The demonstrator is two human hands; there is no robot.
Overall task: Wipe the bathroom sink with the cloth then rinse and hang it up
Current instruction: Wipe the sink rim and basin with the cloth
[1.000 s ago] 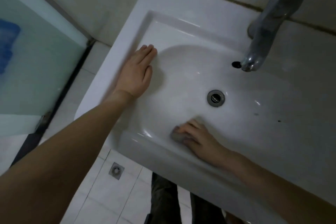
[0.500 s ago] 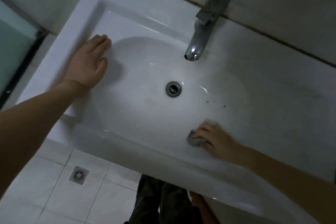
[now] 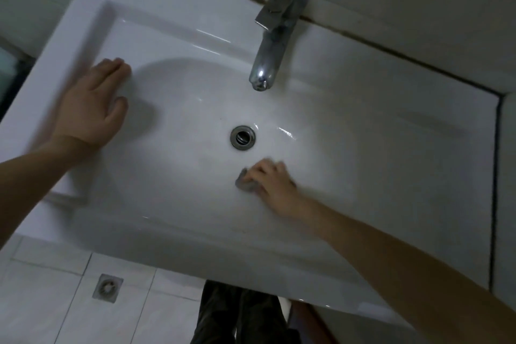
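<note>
Right hand (image 3: 272, 186) fingers curled over the small grey cloth (image 3: 245, 183) low in the sink (image 3: 173, 109) basin near the drain (image 3: 242, 137), left hand (image 3: 89, 109) flat, fingers straight, on rim; cloth looks soft, light, probably wet, so bunch it whole.
</note>
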